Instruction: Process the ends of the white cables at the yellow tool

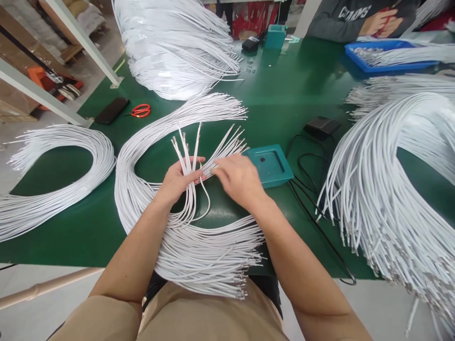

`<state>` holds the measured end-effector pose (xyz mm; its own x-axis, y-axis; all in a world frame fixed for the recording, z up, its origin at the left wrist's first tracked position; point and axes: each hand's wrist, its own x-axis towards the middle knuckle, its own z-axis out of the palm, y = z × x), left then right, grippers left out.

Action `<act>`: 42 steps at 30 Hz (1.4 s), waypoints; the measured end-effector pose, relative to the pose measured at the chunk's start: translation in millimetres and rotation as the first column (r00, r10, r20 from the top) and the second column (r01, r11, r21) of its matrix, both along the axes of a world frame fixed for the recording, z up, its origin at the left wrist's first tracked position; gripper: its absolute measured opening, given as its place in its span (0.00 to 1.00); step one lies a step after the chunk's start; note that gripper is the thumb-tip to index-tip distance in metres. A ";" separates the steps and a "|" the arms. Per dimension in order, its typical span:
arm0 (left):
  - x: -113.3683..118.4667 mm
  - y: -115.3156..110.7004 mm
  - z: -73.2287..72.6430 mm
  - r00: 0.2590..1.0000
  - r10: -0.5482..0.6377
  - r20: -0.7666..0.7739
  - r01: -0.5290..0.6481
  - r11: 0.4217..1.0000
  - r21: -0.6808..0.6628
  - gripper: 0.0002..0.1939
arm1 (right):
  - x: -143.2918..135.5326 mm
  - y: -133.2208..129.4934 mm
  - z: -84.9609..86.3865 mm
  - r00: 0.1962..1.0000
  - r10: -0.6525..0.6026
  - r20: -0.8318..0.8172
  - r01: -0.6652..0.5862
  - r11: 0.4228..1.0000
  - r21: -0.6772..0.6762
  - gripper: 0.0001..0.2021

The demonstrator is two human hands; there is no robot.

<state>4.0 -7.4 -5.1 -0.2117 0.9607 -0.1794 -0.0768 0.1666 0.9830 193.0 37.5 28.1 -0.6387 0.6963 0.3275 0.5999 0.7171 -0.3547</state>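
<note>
My left hand (pixel 181 177) is closed around several white cables (pixel 191 201), whose tipped ends stick up above the fingers. A further fan of cable ends (pixel 227 144) spreads to the right between both hands. My right hand (pixel 239 179) is at that fan with its fingers bent together; what lies between the fingertips is hidden. One thin cable loops down below my left hand. Under my forearms a large curved bundle of white cables (pixel 130 156) lies on the green table, its lower ends (pixel 220 255) hanging near my lap.
A teal box (pixel 272 166) with black cords is right of my right hand. Red-handled scissors (pixel 141 110) and a dark phone-like object (pixel 112 110) lie at left. More cable bundles (pixel 85 166) surround the green table (pixel 295 90). Across it, a person's hands (pixel 382 22) work near a blue tray (pixel 373 67).
</note>
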 end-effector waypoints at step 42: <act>16.4 -1.1 -1.5 0.995 -0.095 -0.017 0.096 0.986 0.135 0.19 | -25.1 -1.8 -9.5 0.580 -0.540 -0.610 -0.406 0.458 -0.791 0.06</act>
